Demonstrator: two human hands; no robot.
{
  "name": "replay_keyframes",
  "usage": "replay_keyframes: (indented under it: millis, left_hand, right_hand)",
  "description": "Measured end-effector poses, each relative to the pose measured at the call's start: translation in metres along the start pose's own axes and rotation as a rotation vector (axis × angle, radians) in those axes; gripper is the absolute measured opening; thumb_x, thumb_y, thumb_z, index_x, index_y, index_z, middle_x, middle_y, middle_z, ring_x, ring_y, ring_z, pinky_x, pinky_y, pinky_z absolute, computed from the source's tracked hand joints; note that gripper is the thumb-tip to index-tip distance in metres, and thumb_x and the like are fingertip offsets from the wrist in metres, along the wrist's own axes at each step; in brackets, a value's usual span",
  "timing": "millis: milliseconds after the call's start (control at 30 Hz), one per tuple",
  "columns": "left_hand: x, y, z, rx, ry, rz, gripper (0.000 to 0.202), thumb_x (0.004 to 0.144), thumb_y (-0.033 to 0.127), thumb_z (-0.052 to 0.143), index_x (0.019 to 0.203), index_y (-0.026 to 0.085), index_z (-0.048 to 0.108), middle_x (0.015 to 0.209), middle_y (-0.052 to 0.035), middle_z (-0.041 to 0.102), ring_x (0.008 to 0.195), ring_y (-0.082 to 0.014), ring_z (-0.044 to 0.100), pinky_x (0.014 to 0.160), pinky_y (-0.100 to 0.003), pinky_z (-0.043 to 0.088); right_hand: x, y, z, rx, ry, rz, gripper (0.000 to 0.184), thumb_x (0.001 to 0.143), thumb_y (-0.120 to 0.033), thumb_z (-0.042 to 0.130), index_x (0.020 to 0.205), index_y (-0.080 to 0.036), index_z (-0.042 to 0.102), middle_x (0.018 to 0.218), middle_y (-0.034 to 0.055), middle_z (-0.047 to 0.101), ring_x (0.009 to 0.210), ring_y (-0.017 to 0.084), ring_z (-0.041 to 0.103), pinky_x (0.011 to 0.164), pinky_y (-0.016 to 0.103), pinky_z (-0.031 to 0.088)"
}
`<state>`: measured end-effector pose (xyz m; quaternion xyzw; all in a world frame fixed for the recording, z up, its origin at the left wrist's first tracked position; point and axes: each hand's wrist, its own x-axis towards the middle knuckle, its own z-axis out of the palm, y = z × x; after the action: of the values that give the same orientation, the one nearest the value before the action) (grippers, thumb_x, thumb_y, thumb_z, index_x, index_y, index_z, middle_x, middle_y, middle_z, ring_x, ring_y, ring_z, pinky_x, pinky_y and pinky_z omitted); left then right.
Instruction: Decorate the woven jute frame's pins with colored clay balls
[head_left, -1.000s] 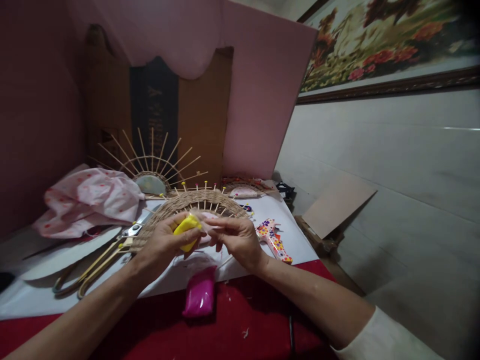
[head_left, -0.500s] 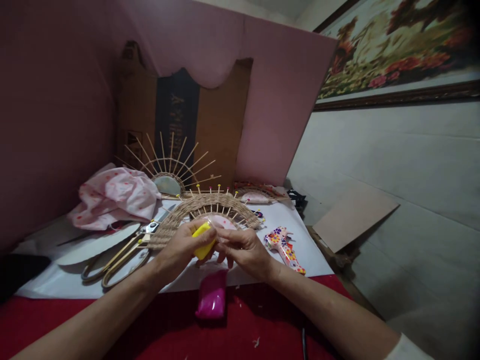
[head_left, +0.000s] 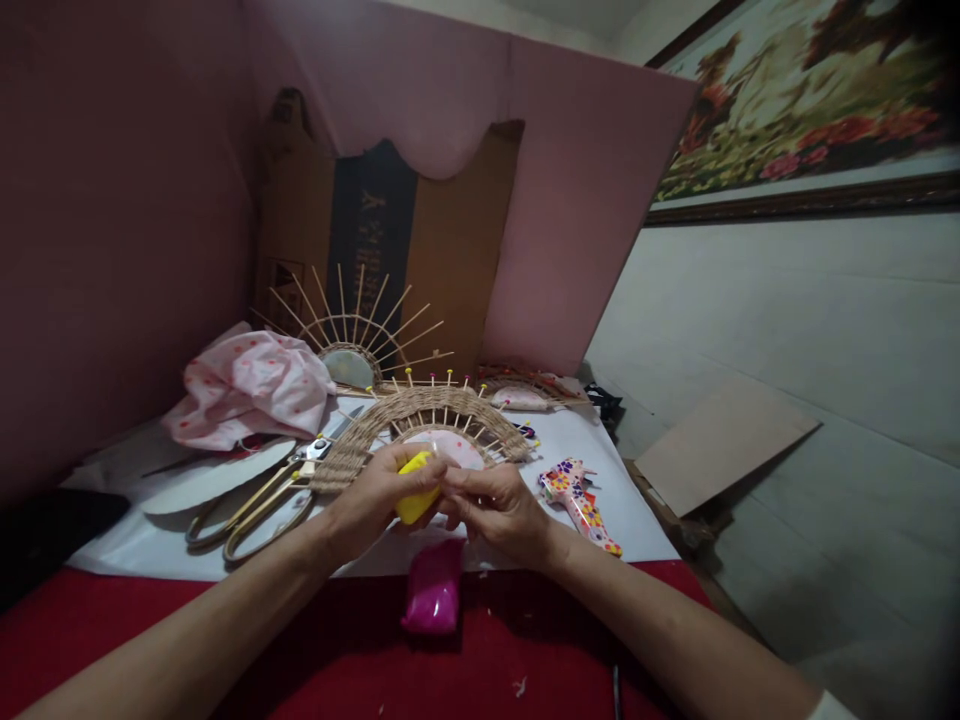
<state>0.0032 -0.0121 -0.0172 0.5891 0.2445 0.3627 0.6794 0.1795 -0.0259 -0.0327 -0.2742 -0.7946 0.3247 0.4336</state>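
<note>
the left hand (head_left: 375, 492) grips the yellow packet (head_left: 415, 500) above the white sheet's (head_left: 645, 532) near edge; the right hand (head_left: 510, 508) nearly closes at its end, hold unclear; squeezing hard might burst it.

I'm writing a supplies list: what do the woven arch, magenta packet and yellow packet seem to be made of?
Woven arch: matte brown cord, perhaps paper or plant fibre, judging by its ropy texture.
Magenta packet: glossy clear plastic, given the highlights; filling uncertain.
Yellow packet: smooth contents, possibly soft clay, apparently in clear film, given the translucent top edge; partly hidden.
</note>
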Motion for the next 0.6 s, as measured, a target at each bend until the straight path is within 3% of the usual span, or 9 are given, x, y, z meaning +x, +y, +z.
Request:
replay_keyframes:
  millis: [167, 333, 467, 600]
  left_hand:
    - [0.002, 0.002, 0.001, -0.021, 0.004, 0.050, 0.027, 0.080, 0.039, 0.063, 0.094, 0.016, 0.065, 0.066, -0.0016, 0.058, 0.050, -0.0081, 0.045, 0.043, -0.019, 0.027]
    - [0.004, 0.002, 0.002, 0.029, -0.020, 0.069, 0.030, 0.077, 0.034, 0.068, 0.102, 0.017, 0.065, 0.066, -0.0006, 0.059, 0.052, -0.0086, 0.047, 0.046, -0.020, 0.030]
    - [0.004, 0.000, 0.000, 0.053, -0.035, 0.061, 0.024, 0.078, 0.033, 0.068, 0.096, 0.017, 0.066, 0.067, -0.0004, 0.059, 0.053, -0.0081, 0.047, 0.047, -0.019, 0.031]
    - [0.004, -0.002, -0.002, 0.067, -0.047, 0.067, 0.029, 0.080, 0.044, 0.062, 0.082, 0.015, 0.065, 0.063, -0.0005, 0.057, 0.050, -0.0075, 0.045, 0.045, -0.019, 0.030]
  right_hand:
    - [0.001, 0.006, 0.002, 0.188, 0.143, 0.091, 0.045, 0.080, -0.033, 0.065, 0.123, -0.022, 0.059, 0.061, -0.0012, 0.065, 0.040, 0.006, 0.046, 0.036, 0.017, 0.042]
    - [0.000, 0.013, 0.003, 0.210, 0.154, 0.123, 0.048, 0.077, -0.033, 0.068, 0.123, -0.020, 0.059, 0.059, -0.0016, 0.065, 0.039, 0.005, 0.048, 0.036, 0.016, 0.042]
    - [-0.001, 0.013, 0.002, 0.178, 0.139, 0.104, 0.047, 0.078, -0.033, 0.067, 0.123, -0.021, 0.059, 0.060, -0.0017, 0.065, 0.038, 0.005, 0.046, 0.036, 0.016, 0.041]
    - [-0.001, 0.008, 0.001, 0.172, 0.110, 0.075, 0.041, 0.079, -0.031, 0.067, 0.119, -0.025, 0.062, 0.059, -0.0024, 0.065, 0.038, 0.005, 0.045, 0.036, 0.017, 0.040]
